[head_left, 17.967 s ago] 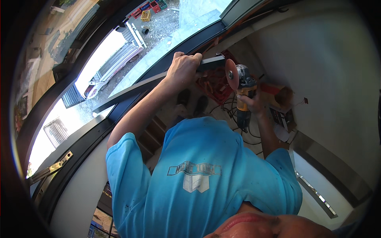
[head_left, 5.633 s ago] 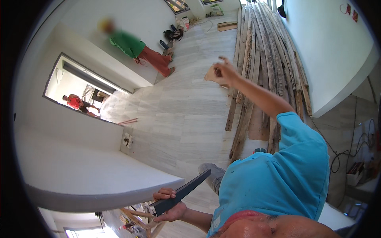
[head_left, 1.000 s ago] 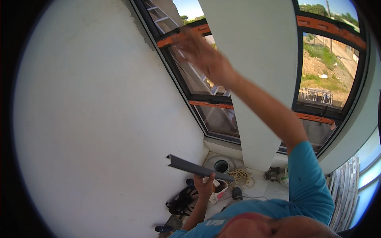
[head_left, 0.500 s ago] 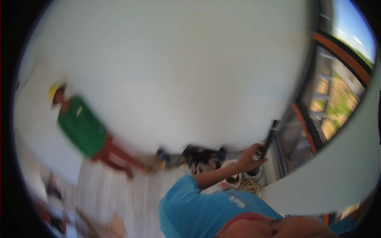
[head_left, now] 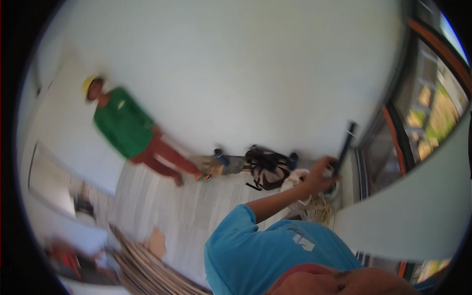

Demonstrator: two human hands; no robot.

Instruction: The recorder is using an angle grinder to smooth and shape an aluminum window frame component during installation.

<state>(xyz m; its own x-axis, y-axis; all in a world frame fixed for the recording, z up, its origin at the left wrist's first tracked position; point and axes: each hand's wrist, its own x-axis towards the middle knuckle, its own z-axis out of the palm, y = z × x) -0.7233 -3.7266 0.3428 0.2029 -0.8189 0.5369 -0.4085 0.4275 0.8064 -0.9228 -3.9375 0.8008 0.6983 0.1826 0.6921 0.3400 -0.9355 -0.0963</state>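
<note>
My left arm, in a blue sleeve, reaches out across the lower middle of the head view. At its end my left hand (head_left: 319, 176) is closed around a long, narrow black object (head_left: 346, 147), which stands up at a tilt beside the window. Blur hides what kind of thing it is. Behind that hand lie a whitish bag or cloth (head_left: 294, 179) and a pale coil of cord (head_left: 320, 210). A bit of my right sleeve (head_left: 428, 284) shows at the lower right rim; my right hand is out of view.
A person in a green top (head_left: 125, 123) and yellow cap stands to the left. A backpack (head_left: 268, 168) and a dark blue item (head_left: 221, 156) lie along the white wall (head_left: 236, 73). Long thin strips (head_left: 142, 268) are stacked at lower left. An orange-edged window (head_left: 393, 132) is at right.
The whole view has shifted, bringing the person in green farther right and the strips at lower left into clearer sight. My left hand still holds the black object, now a little higher in view.
</note>
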